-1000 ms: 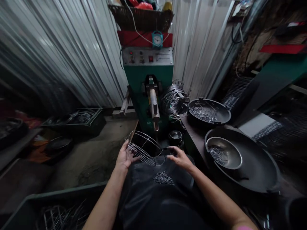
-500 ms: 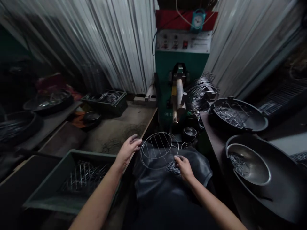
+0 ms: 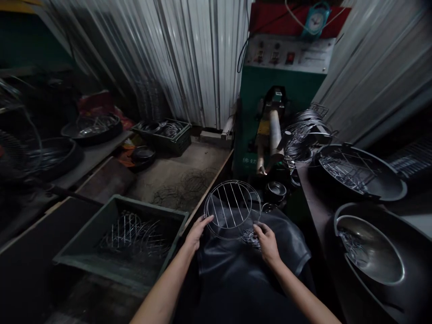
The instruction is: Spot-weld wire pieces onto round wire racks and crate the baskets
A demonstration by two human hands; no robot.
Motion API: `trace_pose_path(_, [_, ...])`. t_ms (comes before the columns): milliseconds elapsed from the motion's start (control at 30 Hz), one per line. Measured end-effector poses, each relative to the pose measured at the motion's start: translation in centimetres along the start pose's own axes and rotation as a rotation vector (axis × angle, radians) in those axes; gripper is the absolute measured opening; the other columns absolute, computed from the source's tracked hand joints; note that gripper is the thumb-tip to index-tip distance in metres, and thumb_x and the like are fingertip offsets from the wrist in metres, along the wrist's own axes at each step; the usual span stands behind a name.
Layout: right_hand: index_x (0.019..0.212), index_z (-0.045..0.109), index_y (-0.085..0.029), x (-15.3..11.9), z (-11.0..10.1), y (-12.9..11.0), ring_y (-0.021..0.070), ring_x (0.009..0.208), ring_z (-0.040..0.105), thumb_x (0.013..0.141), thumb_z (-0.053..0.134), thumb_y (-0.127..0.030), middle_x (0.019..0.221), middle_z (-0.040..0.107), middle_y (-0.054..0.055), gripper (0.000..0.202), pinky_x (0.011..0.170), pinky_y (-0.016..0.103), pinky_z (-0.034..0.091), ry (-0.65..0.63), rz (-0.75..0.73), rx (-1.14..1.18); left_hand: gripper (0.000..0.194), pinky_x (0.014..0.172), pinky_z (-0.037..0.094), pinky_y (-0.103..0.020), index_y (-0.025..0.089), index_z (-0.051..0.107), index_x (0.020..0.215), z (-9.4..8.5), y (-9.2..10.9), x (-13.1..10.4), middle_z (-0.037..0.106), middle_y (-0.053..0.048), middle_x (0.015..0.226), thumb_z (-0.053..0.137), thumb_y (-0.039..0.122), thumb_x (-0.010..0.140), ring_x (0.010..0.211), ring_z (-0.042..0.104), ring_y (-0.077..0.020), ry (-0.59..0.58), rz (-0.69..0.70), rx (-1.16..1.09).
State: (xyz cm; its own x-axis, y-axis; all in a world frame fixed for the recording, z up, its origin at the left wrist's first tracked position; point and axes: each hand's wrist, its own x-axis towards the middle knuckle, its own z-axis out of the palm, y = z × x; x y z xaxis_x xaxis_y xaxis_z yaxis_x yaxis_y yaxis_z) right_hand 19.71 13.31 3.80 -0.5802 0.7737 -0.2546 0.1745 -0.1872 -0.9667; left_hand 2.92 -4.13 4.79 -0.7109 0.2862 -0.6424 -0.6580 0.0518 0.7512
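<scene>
A round wire rack [image 3: 232,204] with parallel bars across its ring is held above my lap, tilted toward me. My left hand [image 3: 198,230] grips its left rim between thumb and fingers. On the right side, my right hand [image 3: 266,238] pinches the rack's lower right edge. A small bundle of short wire pieces [image 3: 250,238] lies on the dark apron [image 3: 236,265] beside my right fingertips. Beyond the rack stands a green welding machine [image 3: 248,126] with two metal electrode arms [image 3: 275,132].
To the left sits a green bin [image 3: 118,265] of wire racks. Wire rings [image 3: 199,180] lie on the board behind it. At right, a metal bowl [image 3: 381,252] rests inside a large black pan [image 3: 340,209], with another pan [image 3: 391,191] behind. A wire coil [image 3: 303,132] is near the machine.
My left hand has come down onto the rack's left rim; before, it was at the upper left with fingers at the edge. The view has swung left.
</scene>
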Motion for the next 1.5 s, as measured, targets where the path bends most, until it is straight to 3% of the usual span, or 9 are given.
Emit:
trace_pose_path(167, [0.084,0.064,-0.016,-0.1,0.7,-2.1,0.0147,0.062,0.053,0.067,0.065,-0.045,0.072,0.061,0.002,0.034,0.058,0.026,0.046,-0.038,-0.074,0.011,0.049,0.071,0.043,-0.032,0.026,0.059,0.105,0.3,2.3,-1.8,0.065,-0.005,0.094,0.075,0.029,0.058,0.084,0.060,-0.0201,-0.048,0.055,-0.024])
trace_pose_path(367, [0.092,0.065,-0.017,1.7,-1.3,-4.5,0.0166,0.077,0.058,0.072,0.062,-0.038,0.085,0.065,0.003,0.029,0.068,0.027,0.047,-0.272,-0.203,-0.144,0.016,0.066,0.049,-0.033,0.013,0.058,0.076,0.9,3.6,-1.2,0.063,-0.005,0.073,0.064,0.013,0.062,0.069,0.061,-0.0175,-0.094,-0.025,-0.201])
trace_pose_path(567, [0.096,0.065,-0.015,2.6,-4.4,-2.9,0.0219,0.090,0.058,0.071,0.066,-0.015,0.096,0.064,0.009,0.025,0.080,0.030,0.043,-0.496,-0.225,-1.026,0.007,0.073,0.051,-0.040,0.015,0.055,0.074,1.2,1.1,0.1,0.063,-0.006,0.073,0.055,0.015,0.068,0.072,0.062,-0.0191,-0.082,-0.108,-0.352])
trace_pose_path(667, [0.101,0.062,-0.012,1.7,-3.5,-1.5,0.0262,0.096,0.055,0.070,0.069,-0.016,0.104,0.060,0.014,0.032,0.079,0.031,0.043,-0.653,-0.248,-1.386,0.006,0.073,0.051,-0.037,0.015,0.056,0.075,1.5,0.3,0.4,0.061,-0.005,0.071,0.055,0.019,0.071,0.070,0.062,-0.0176,-0.051,-0.114,-0.407])
trace_pose_path(767, [0.100,0.062,-0.013,0.8,-2.1,-0.6,0.0263,0.098,0.053,0.079,0.056,-0.011,0.105,0.058,0.016,0.022,0.077,0.030,0.043,-0.676,-0.249,-1.570,0.008,0.070,0.052,-0.033,0.015,0.056,0.076,1.4,-0.1,0.7,0.061,-0.004,0.070,0.056,0.022,0.072,0.068,0.062,-0.0160,-0.052,-0.128,-0.416])
trace_pose_path(900, [0.096,0.062,-0.013,0.0,-2.0,-0.2,0.0226,0.089,0.056,0.084,0.042,-0.006,0.102,0.058,0.015,0.024,0.072,0.028,0.042,-0.662,-0.264,-1.530,0.007,0.067,0.052,-0.031,0.015,0.057,0.076,1.1,-0.7,1.0,0.062,-0.004,0.070,0.057,0.021,0.072,0.066,0.062,-0.0155,-0.063,-0.110,-0.418])
trace_pose_path(1100, [0.079,0.063,-0.015,-0.1,-4.5,-0.6,0.0196,0.080,0.058,0.070,0.059,-0.008,0.087,0.062,0.006,0.012,0.070,0.025,0.041,-0.634,-0.271,-1.179,0.004,0.068,0.052,-0.029,0.014,0.058,0.073,0.6,-1.9,1.0,0.066,-0.006,0.073,0.057,0.012,0.070,0.069,0.064,-0.0164,-0.130,-0.034,-0.444])
trace_pose_path(1333, [0.072,0.062,-0.016,0.0,-5.6,0.9,0.0163,0.068,0.054,0.059,0.064,-0.017,0.068,0.061,-0.003,0.013,0.060,0.021,0.040,-0.604,0.030,-0.752,0.022,0.070,0.052,-0.030,0.015,0.057,0.077,0.2,-2.0,0.7,0.065,-0.002,0.070,0.066,0.005,0.060,0.069,0.064,-0.0159,-0.144,0.047,-0.479])
trace_pose_path(1500, [0.076,0.060,-0.014,0.3,-5.8,1.8,0.0108,0.052,0.047,0.067,0.058,-0.023,0.058,0.055,-0.004,0.013,0.049,0.020,0.034,-0.621,0.236,-0.696,0.030,0.067,0.052,-0.028,0.016,0.056,0.082,0.0,-0.6,0.3,0.062,0.001,0.067,0.067,0.002,0.059,0.065,0.063,-0.0130,-0.115,0.099,-0.416])
